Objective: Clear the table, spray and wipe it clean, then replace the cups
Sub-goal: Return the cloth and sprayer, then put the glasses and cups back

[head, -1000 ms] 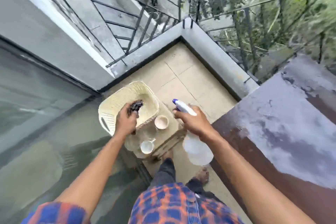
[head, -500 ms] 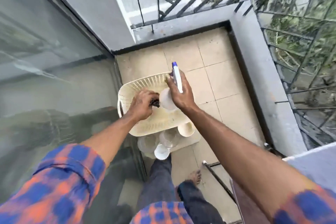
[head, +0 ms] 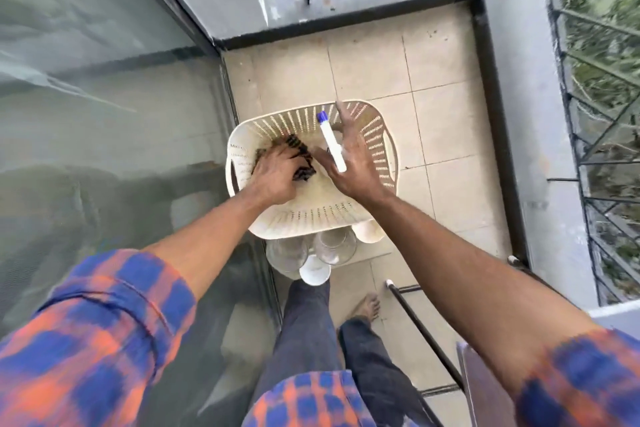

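My left hand is pressed down on a dark cloth, gripping it inside a cream slotted basket. My right hand is in the same basket around a spray bottle. Only the bottle's white head and blue nozzle show above the hand, and the forefinger lies stretched toward the far rim. Just below the basket stand two clear glasses, a white cup and a cream cup, partly hidden by the basket.
A corner of the table shows at the bottom right with its black frame bar. A glass door fills the left. A low wall with railings bounds the tiled balcony floor. My bare feet stand below the cups.
I have turned away from the wet table toward the basket. Both hands have gone down into it, the left with the cloth, the right with the spray bottle.
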